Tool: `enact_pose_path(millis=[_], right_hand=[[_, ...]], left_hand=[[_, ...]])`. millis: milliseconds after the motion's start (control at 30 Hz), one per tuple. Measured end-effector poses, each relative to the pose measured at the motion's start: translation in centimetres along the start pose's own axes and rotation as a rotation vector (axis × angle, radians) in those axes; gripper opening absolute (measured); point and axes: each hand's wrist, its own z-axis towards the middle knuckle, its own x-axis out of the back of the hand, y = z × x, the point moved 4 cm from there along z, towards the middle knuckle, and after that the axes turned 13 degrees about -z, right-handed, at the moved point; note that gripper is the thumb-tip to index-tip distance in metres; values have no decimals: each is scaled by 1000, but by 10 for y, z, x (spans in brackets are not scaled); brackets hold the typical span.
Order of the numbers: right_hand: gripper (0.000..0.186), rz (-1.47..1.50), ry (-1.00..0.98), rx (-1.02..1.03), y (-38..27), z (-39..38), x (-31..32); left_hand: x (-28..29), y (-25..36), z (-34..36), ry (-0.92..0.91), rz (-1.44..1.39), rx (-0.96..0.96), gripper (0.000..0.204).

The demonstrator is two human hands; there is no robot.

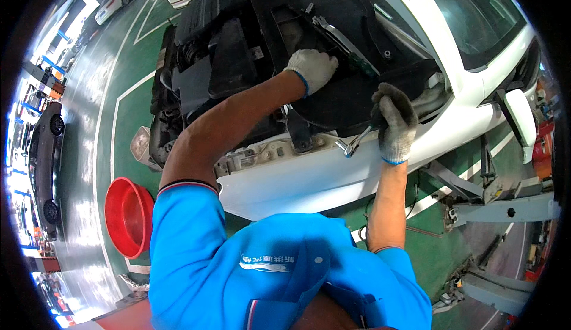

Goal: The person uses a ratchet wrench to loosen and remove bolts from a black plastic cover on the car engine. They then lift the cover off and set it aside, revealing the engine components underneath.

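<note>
My left hand [312, 68], in a pale knit glove, reaches into the dark engine bay [238, 47] of a white car [303, 187], fingertips curled down beside a long metal strip with dark green parts [363, 62]; what they grip is hidden. My right hand [394, 122], in a dirty glove, is closed round the handle of a ratchet [352, 144], whose chrome head hangs over the fender edge. A small chrome socket piece [308, 8] lies at the back of the bay. A bolt [387, 53] shows on the black cowl to the right.
A red basin [122, 217] stands on the green floor at left, near a pale container [141, 145]. Grey lift arms [502, 210] and thin hoses or rods lie low at right. The side mirror [514, 116] juts out at right. Other cars [46, 163] stand farther left and behind.
</note>
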Motion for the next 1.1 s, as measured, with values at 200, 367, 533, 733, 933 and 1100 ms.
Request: enact_pose_path(millis=[200, 367, 533, 733, 933, 1100], right_hand=[[28, 13, -20, 14, 6, 3, 4], [28, -3, -3, 15, 0, 1, 2], [29, 24, -24, 15, 1, 1, 2], [30, 20, -38, 35, 4, 3, 4], [30, 14, -22, 22, 6, 3, 4], [28, 3, 7, 74, -1, 1, 0]], left_hand=[[2, 2, 0, -17, 52, -80, 30], [8, 0, 4, -140, 49, -12, 29], [4, 3, -1, -36, 30, -21, 28], [2, 2, 2, -15, 57, -97, 25], [9, -8, 9, -83, 0, -30, 30], [18, 0, 7, -162, -18, 91, 32]])
